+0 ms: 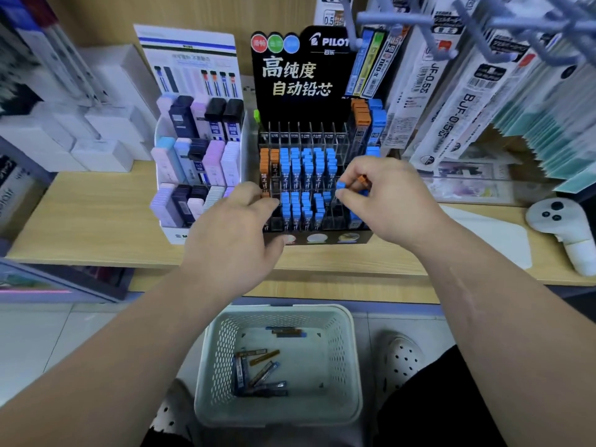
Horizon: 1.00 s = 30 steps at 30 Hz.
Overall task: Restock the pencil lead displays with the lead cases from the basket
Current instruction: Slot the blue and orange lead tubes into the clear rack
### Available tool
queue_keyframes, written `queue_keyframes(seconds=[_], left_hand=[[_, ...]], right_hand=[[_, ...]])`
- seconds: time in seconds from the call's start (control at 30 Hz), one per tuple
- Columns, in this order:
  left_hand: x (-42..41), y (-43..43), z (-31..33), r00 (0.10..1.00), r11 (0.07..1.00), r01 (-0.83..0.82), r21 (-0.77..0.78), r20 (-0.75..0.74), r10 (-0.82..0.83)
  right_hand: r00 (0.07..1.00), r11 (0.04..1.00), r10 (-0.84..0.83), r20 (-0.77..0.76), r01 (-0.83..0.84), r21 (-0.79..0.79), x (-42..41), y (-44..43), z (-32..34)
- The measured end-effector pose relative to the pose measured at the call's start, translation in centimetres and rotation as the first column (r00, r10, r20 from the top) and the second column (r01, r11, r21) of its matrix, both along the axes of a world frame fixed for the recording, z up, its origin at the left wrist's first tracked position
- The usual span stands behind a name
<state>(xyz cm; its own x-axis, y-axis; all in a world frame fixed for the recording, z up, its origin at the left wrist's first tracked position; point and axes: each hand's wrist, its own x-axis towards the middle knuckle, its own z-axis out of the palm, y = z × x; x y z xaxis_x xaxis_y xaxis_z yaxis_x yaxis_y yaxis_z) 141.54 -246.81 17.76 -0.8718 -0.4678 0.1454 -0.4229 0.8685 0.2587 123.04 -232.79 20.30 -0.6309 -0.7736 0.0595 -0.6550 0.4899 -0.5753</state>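
Right hand: the right hand [380, 195] is pinching a couple of slim lead cases, one blue-capped case [341, 184] and one orange-capped case [362, 179]. Caps are up, just above the right-side slots, so I reckon they can drop straight in.
Left hand: the left hand [238, 230] grips the front-left corner of the black tiered Pilot display rack [280, 108], thumb on the front face. Probably there to stop it sliding.
Rack: mostly blue caps in the middle and orange on the left. Several right-hand slots look unfilled.
Basket: pale perforated plastic basket [342, 366] sits on the floor below, with a handful of loose lead cases [258, 372] in it, so not done yet.
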Motion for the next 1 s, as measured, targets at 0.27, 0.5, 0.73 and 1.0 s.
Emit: queue_keyframes(seconds=[0.27, 0.5, 0.73, 1.0], left_hand=[[0.5, -0.6, 0.1, 0.998, 0.999, 0.029, 0.018, 0.061, -0.030], [0.5, -0.6, 0.2, 0.999, 0.999, 0.023, 0.049, 0.039, -0.025], [0.6, -0.6, 0.3, 0.998, 0.998, 0.027, 0.059, 0.048, -0.030], [0.4, -0.5, 0.6, 0.998, 0.997, 0.023, 0.078, 0.061, -0.028]], right_hand=[[0.992, 0.988, 0.115, -0.044, -0.110, 0.105, 0.2, 0.2, 1.4], [0.992, 0.998, 0.067, -0.107, -0.064, 0.030, 0.6, -0.7, 0.2], [0.982, 0.992, 0.093, -0.166, -0.077, 0.096, -0.3, -0.4, 0.2], [0.978, 0.988, 0.053, -0.204, -0.021, 0.153, 0.5, -0.9, -0.6]])
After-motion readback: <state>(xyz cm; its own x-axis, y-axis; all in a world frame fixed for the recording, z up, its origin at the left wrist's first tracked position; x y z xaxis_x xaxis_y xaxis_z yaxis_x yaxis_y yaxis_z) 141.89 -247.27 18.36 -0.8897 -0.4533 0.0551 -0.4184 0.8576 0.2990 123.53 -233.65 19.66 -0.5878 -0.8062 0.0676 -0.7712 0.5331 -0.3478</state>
